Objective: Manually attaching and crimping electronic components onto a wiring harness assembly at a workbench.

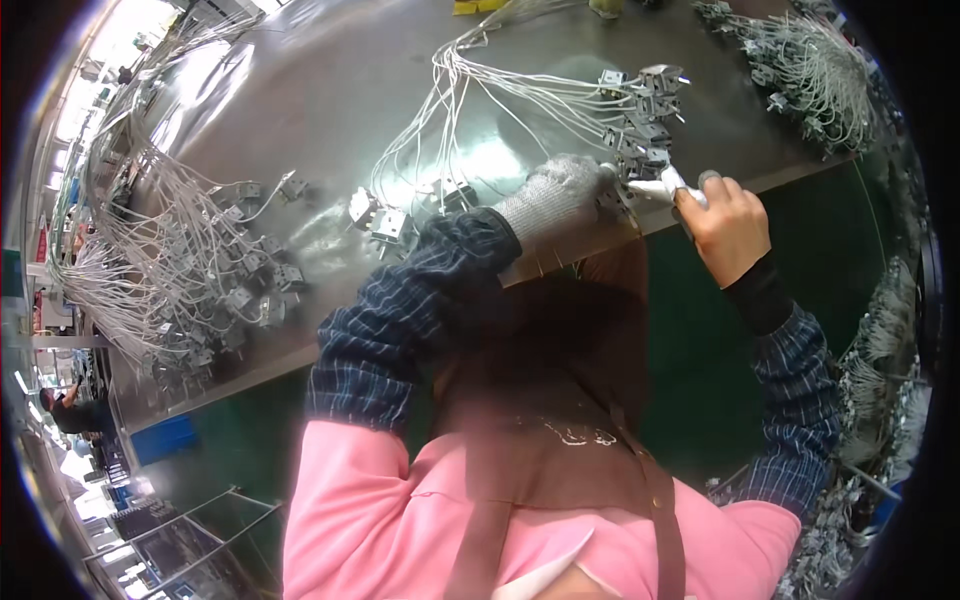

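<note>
Sprawling across the left of a grey metal worktable (330, 80), a heap of wired metal parts (215, 290) trails pale leads toward the table's far left edge. A few loose parts (378, 215) of the same kind lie nearer the middle, their white wires (450, 110) looping away up the table. Just right of these, the person's left hand (560, 195), in a grey knit glove, presses down on a row of small metal brackets (640, 120) near the table's front edge; its fingers are curled over the nearest bracket, though how tightly they close cannot be told. Touching that same spot, the bare right hand (725, 225) pinches a small white piece (665, 185) between thumb and fingers. Farther right, another tangle of wired parts (810, 70) fills the table's far corner.
</note>
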A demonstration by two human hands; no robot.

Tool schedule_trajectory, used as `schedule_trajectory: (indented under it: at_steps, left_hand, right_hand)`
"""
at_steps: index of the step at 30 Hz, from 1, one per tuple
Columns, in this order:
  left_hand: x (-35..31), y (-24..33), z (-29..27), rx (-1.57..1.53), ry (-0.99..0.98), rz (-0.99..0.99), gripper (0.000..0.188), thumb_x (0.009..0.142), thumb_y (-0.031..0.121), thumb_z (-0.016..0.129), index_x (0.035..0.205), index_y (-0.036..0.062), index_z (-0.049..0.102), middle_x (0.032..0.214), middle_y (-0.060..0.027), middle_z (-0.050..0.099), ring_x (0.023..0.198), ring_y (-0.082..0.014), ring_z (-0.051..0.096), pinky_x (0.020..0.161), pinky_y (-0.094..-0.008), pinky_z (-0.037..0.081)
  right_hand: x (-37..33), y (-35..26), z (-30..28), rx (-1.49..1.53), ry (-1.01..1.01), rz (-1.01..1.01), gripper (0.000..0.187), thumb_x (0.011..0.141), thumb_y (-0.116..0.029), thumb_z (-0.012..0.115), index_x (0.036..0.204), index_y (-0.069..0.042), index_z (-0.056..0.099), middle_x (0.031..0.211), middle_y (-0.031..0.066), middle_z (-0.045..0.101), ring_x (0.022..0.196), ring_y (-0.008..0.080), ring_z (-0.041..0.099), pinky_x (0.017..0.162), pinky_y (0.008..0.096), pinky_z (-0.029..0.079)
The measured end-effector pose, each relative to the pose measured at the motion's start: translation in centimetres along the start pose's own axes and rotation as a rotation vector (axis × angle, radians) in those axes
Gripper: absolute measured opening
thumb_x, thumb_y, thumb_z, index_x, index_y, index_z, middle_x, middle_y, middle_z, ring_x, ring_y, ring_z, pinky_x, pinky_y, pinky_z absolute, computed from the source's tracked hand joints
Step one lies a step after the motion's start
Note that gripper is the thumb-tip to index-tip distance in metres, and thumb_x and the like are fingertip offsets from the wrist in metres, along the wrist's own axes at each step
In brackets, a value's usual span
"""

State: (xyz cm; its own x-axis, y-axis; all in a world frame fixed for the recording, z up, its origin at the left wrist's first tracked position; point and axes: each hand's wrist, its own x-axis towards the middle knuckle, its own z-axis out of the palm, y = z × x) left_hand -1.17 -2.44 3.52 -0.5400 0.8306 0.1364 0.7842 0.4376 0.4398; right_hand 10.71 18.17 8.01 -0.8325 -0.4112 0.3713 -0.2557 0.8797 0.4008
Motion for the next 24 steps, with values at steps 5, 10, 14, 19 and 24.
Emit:
schedule_trajectory:
  at_steps: [5,10,14,19,24]
  left_hand:
    - [0.6,2.3,-1.3,-0.090,-0.160,-0.148,0.048,0.075,0.042,0.066,0.098,0.0000,0.063,0.092,-0.0233,0.063,0.095,-0.0389,0.062,0.087,-0.0447,0.049]
    - [1.0,-1.1,3.1,-0.018,-0.035,-0.094,0.039,0.077,0.032,0.065,0.099,0.0001,0.062,0.091,-0.0217,0.064,0.090,-0.0380,0.063,0.081,-0.0457,0.050]
    - [0.7,-1.4,3.5,0.052,-0.054,-0.052,0.030,0.079,0.022,0.062,0.100,0.0017,0.061,0.091,-0.0209,0.064,0.090,-0.0372,0.063,0.078,-0.0450,0.051]
    - [1.0,0.0,0.2,-0.009,-0.086,-0.041,0.032,0.078,0.025,0.063,0.101,0.0036,0.062,0.094,-0.0199,0.064,0.093,-0.0369,0.062,0.080,-0.0456,0.050]
    - [1.0,0.1,-0.4,-0.024,-0.181,-0.131,0.034,0.079,0.028,0.064,0.103,0.0041,0.062,0.094,-0.0201,0.064,0.095,-0.0357,0.062,0.083,-0.0453,0.049]
  right_hand:
    - [-0.7,0.5,0.6,-0.014,-0.021,0.022,0.026,0.078,-0.014,0.059,0.104,-0.017,0.063,0.083,0.0043,0.054,0.077,0.0197,0.060,0.054,0.0302,0.050]
    - [-0.1,-0.5,-0.2,-0.063,-0.115,0.007,0.025,0.078,-0.014,0.060,0.103,-0.016,0.063,0.082,0.0053,0.054,0.072,0.0194,0.060,0.055,0.0305,0.050]
    - [0.5,-1.1,-0.4,-0.120,-0.057,-0.052,0.024,0.077,-0.016,0.059,0.101,-0.016,0.064,0.081,0.0042,0.054,0.072,0.0176,0.058,0.055,0.0298,0.048]
    - [1.0,-1.3,-0.3,-0.143,0.031,0.006,0.008,0.076,-0.017,0.059,0.084,-0.016,0.063,0.073,0.0007,0.052,0.067,0.0164,0.057,0.052,0.0289,0.046]
    - [2.3,-1.3,-0.9,-0.125,-0.025,-0.031,0.011,0.077,-0.016,0.060,0.087,-0.015,0.064,0.073,0.0012,0.054,0.069,0.0165,0.058,0.052,0.0298,0.047]
